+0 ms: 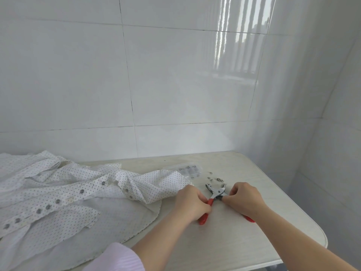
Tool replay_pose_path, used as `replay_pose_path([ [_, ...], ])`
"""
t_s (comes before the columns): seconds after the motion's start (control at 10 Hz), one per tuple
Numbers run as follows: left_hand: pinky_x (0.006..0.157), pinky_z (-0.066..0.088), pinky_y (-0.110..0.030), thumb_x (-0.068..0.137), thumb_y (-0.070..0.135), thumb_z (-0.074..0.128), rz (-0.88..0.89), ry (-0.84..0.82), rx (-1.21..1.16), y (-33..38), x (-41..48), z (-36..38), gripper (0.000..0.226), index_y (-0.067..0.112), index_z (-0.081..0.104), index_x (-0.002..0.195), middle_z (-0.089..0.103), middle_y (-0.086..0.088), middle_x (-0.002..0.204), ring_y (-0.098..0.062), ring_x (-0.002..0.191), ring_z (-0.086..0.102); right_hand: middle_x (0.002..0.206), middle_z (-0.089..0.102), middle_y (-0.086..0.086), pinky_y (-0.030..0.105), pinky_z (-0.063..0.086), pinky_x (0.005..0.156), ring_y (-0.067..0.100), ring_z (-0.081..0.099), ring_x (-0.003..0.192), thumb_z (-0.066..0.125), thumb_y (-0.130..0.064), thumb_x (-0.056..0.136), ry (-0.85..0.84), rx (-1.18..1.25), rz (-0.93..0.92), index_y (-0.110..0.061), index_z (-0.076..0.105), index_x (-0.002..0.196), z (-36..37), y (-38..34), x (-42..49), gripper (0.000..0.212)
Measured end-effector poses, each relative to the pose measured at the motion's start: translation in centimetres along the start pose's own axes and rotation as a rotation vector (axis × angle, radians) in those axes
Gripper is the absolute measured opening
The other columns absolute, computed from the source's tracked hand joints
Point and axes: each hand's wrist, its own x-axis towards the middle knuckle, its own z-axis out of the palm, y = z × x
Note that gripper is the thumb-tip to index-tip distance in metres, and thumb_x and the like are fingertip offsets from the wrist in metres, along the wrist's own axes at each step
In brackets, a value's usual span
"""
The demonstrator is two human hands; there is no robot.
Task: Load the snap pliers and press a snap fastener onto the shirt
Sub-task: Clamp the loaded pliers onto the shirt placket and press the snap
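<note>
The snap pliers (216, 190), with a metal head and red handles, lie on the pale table (224, 241) with their jaws apart. My left hand (192, 203) grips the left red handle. My right hand (245, 199) closes over the right handle near the hinge. A white dotted shirt (78, 192) is spread to the left, a fold of it touching my left hand. A row of metal snaps runs down its placket. Loose snap fasteners (215, 179) lie just beyond the pliers' head.
A clear plastic box (187, 170) of snap parts sits behind the shirt fold near the wall. The tiled wall rises right behind the table. The table's rounded right edge (320, 229) lies close to my right arm.
</note>
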Motion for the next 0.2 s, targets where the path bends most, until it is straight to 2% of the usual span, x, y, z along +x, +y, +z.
replay_pose_path([
  [0.1,0.070,0.052,-0.026,0.068,0.022,0.076,0.005,0.001,0.009,-0.18,-0.11,-0.50,0.013,0.018,0.077,0.080,0.073,-0.005,0.082,-0.012,0.070,0.058,0.074,0.064,-0.003,0.026,0.042,0.053,0.012,0.057,0.063,0.067,-0.045,0.068,-0.007,-0.016,0.018,-0.017,0.059,0.076,-0.10,-0.34,-0.15,0.031],
  [0.2,0.071,0.053,-0.021,0.074,0.022,0.075,-0.019,0.016,-0.054,-0.21,-0.29,-1.10,0.018,0.020,0.076,0.091,0.074,0.002,0.087,-0.012,0.075,0.067,0.075,0.063,-0.004,0.028,0.043,0.056,0.013,0.058,0.069,0.065,-0.045,0.070,0.047,-0.012,0.008,-0.018,0.058,0.075,-0.47,-0.74,-0.34,0.028],
])
